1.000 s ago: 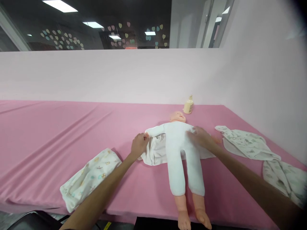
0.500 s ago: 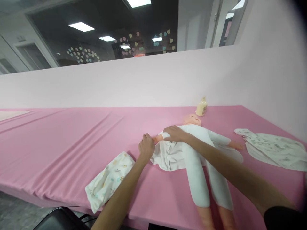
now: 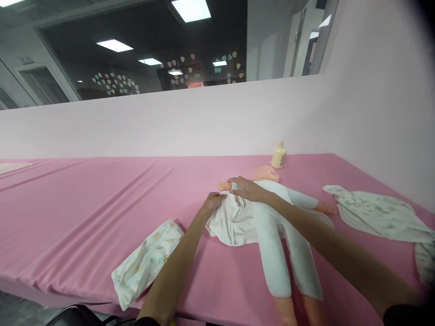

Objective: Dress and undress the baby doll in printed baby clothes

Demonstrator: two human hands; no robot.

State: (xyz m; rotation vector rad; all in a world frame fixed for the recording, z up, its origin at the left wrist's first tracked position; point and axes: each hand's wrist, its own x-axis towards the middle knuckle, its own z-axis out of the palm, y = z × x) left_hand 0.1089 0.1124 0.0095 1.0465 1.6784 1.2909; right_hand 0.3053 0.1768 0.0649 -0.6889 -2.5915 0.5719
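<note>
A baby doll (image 3: 272, 213) in a white bodysuit lies on its back on the pink-covered table (image 3: 102, 199), head toward the wall. A white garment (image 3: 229, 219) lies spread under its left side. My right hand (image 3: 246, 188) rests on the doll's raised arm near the sleeve. At the garment's left edge, my left hand (image 3: 211, 203) grips the cloth.
A folded patterned cloth (image 3: 147, 260) lies at the table's front edge, left of my left arm. Printed baby clothes (image 3: 374, 213) are spread at the right. A cream bottle (image 3: 278, 156) stands by the pink wall behind the doll's head. A dark chair edge (image 3: 74, 314) shows below.
The doll's arm has lifted, its hand now sticking out past my right hand. My left hand shifted from the doll's hand onto the garment's edge. The view panned slightly.
</note>
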